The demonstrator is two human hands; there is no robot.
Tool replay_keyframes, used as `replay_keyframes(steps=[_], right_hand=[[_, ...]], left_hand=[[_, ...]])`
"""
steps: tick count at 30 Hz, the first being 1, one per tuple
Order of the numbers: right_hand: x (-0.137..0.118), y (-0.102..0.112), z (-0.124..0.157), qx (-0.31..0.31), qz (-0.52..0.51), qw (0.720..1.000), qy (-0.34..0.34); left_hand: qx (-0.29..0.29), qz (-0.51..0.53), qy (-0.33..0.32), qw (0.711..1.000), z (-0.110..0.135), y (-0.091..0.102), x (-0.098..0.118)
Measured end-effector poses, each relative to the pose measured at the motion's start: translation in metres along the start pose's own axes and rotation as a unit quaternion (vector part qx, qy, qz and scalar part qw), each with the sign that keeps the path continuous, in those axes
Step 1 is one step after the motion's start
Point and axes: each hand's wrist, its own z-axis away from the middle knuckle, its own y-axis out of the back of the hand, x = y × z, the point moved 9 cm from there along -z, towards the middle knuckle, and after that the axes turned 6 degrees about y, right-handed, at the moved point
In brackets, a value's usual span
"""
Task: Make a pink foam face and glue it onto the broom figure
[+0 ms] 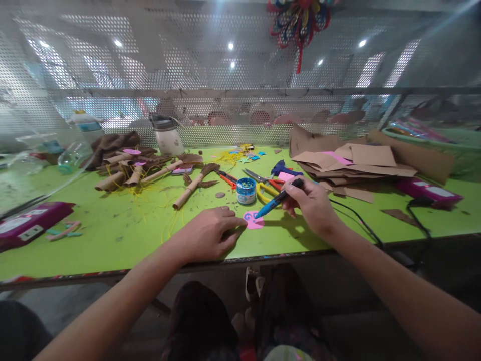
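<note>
Head view shows the right hand [310, 203] pinching a blue marker [276, 200] over a pink paper piece [254, 219], which lies on the green table [124, 235] just in front of a blue-rimmed jar [246, 191]; whether the tip touches it is hard to tell. The left hand [212, 233] rests with thumb and forefinger apart, forefinger at the paper's left edge, its other fingertips mostly hidden. At the left, a purple box [33, 223] is cut off by the frame, as is a green basket [443, 135] at the right, its contents blurred.
</note>
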Motion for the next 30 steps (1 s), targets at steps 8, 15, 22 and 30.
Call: replay_keyframes(steps=[8,15,22,30], right_hand=[[-0.0010,0.0000,-0.0001,0.001,-0.001,1.000,0.003],[-0.0028,0.0017,0.0005,0.007,0.003,1.000,0.011],[-0.0044,0.0028,0.0013,0.017,-0.005,1.000,0.010],[-0.0093,0.0010,0.0034,0.010,0.002,0.999,0.034]], left_hand=[[0.008,-0.001,-0.003,1.000,0.0000,0.0022,0.0008],[0.002,-0.003,-0.006,1.000,-0.0003,0.0022,0.0011],[0.006,-0.002,-0.015,1.000,-0.0003,0.0019,0.0017],[-0.003,-0.002,-0.014,1.000,-0.0007,-0.0013,0.0003]])
